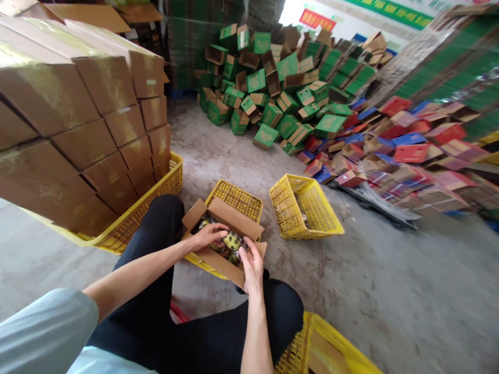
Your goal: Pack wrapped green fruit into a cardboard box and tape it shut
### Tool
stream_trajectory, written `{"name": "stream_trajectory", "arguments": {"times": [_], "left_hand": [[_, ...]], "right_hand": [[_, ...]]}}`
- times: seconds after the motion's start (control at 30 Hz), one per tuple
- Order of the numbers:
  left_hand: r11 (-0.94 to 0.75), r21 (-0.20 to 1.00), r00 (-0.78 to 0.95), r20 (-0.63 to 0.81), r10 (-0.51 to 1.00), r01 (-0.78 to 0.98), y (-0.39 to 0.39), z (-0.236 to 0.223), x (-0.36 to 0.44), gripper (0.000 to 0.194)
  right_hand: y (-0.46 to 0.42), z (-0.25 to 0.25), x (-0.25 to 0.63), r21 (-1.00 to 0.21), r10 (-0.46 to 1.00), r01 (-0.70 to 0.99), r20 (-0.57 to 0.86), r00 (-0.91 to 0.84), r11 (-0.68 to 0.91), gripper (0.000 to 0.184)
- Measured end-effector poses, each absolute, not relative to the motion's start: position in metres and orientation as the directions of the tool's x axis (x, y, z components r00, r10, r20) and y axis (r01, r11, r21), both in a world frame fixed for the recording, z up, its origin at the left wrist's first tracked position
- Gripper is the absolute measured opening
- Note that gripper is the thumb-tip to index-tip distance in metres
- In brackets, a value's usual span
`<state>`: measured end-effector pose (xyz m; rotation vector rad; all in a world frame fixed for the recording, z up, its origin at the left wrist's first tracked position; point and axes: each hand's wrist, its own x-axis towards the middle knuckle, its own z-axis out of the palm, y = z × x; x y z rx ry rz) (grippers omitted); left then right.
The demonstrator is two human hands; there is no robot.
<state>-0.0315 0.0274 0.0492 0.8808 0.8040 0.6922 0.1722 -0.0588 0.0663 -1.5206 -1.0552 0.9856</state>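
Note:
An open cardboard box (236, 218) with its flaps spread rests on an upturned-looking yellow plastic crate (237, 195) between my knees. Over the box, my left hand (210, 236) and my right hand (251, 257) hold a clear-wrapped package (233, 241), yellow-green with dark spots, one at each end. My fingers are curled against its wrapping; what exactly is inside I cannot make out. More dark, shiny wrapped packages lie in the box below, partly covered by my hands.
Taped brown cartons (117, 124) are stacked high at the left on a yellow crate base (140, 218). Another yellow crate (312, 208) stands tilted ahead to the right. A further crate (339, 343) is by my right knee. Green boxes (267, 135) and red-and-blue boxes (411, 153) lie heaped beyond.

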Motion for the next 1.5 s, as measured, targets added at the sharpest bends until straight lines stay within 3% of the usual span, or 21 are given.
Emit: {"name": "stream_trajectory", "arguments": {"times": [0.1, 0.23, 0.43, 0.6, 0.7, 0.77, 1.0, 1.13, 1.33, 1.5], "left_hand": [[0.488, 0.85, 0.504, -0.338, 0.795, -0.199, 0.03, 0.044, -0.03, 0.062], [0.506, 0.842, 0.494, -0.365, 0.79, -0.187, 0.031, 0.038, -0.029, 0.06], [0.53, 0.832, 0.504, -0.39, 0.771, -0.166, 0.031, 0.035, -0.028, 0.064], [0.518, 0.841, 0.517, -0.377, 0.769, -0.158, 0.029, 0.044, -0.03, 0.073], [0.413, 0.899, 0.573, -0.265, 0.775, -0.143, 0.027, 0.049, -0.033, 0.076], [0.347, 0.932, 0.592, -0.221, 0.775, -0.107, 0.027, 0.047, -0.033, 0.067], [0.265, 0.963, 0.412, -0.226, 0.883, -0.04, 0.04, 0.024, -0.033, 0.053], [0.128, 0.986, 0.401, -0.161, 0.902, 0.107, 0.043, 0.017, -0.037, 0.041], [-0.127, 0.907, 0.513, -0.108, 0.852, 0.401, 0.043, 0.005, -0.034, 0.033], [-0.274, 0.829, 0.657, -0.141, 0.741, 0.487, 0.044, -0.007, -0.023, 0.034]], "right_hand": [[-0.06, 0.068, 0.172, -0.985, 0.957, 0.155, -0.027, 0.288, -0.074, 0.058], [-0.06, 0.067, 0.171, -0.992, 0.976, 0.093, -0.063, 0.208, -0.084, 0.062], [-0.058, 0.062, 0.176, -0.981, 0.953, 0.164, -0.054, 0.298, -0.106, 0.049], [-0.06, 0.065, 0.178, -0.969, 0.937, 0.209, -0.054, 0.346, -0.133, 0.054], [-0.061, 0.067, 0.177, -0.969, 0.922, 0.186, -0.082, 0.379, -0.162, 0.06], [-0.061, 0.067, 0.177, -0.97, 0.912, 0.167, -0.1, 0.398, -0.179, 0.063], [-0.059, 0.058, 0.181, -0.971, 0.845, 0.101, -0.134, 0.518, -0.216, 0.065], [-0.059, 0.054, 0.185, -0.962, 0.817, 0.124, -0.136, 0.56, -0.245, 0.06], [-0.063, 0.051, 0.184, -0.939, 0.838, 0.204, -0.131, 0.529, -0.276, 0.058], [-0.065, 0.039, 0.182, -0.931, 0.873, 0.261, -0.107, 0.475, -0.256, 0.053]]}}
